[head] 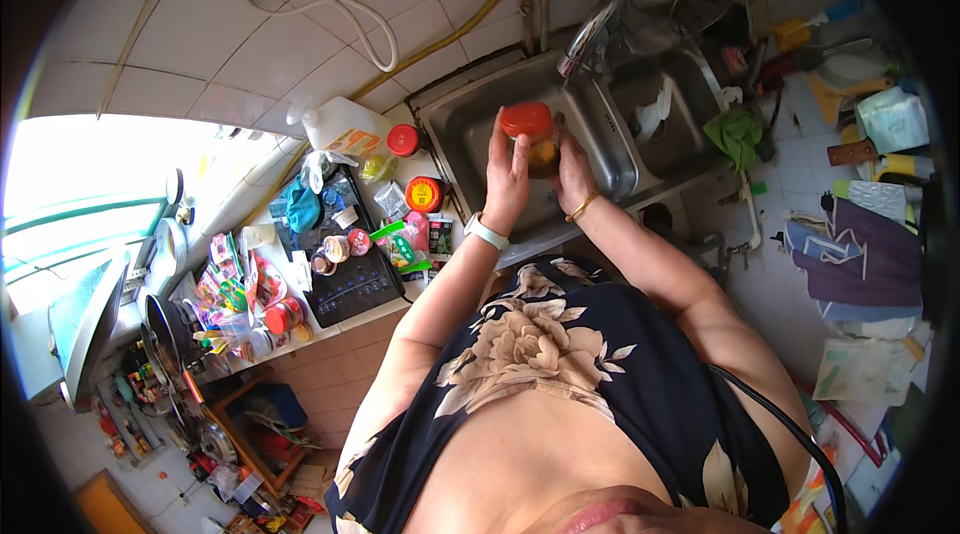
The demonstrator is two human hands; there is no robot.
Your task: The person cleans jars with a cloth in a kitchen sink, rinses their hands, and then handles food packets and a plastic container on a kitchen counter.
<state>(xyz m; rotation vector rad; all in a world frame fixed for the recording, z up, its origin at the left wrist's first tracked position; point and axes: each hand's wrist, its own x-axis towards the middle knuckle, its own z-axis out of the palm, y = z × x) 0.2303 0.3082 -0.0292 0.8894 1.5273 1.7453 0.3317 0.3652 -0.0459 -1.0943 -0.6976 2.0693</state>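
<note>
A jar with a red lid (pixel 526 119) is held up between both hands over the left basin of a stainless steel sink (pixel 469 148). My left hand (pixel 508 178) grips its left side, fingers raised beside the lid. From the right, my right hand (pixel 574 172) holds the jar's other side, its fingers partly hidden behind it. The jar's lower part looks clear with yellowish contents. A chrome faucet (pixel 592 35) stands behind the jar, a little to the right.
Left of the sink, a counter holds a red-lidded jar (pixel 403 140), a yellow-and-red lidded tub (pixel 424 194), food packets and a black cooktop (pixel 360 279) with small tubs on it. A green cloth (pixel 735 138) hangs at the sink's right edge. Utensils hang on the right wall.
</note>
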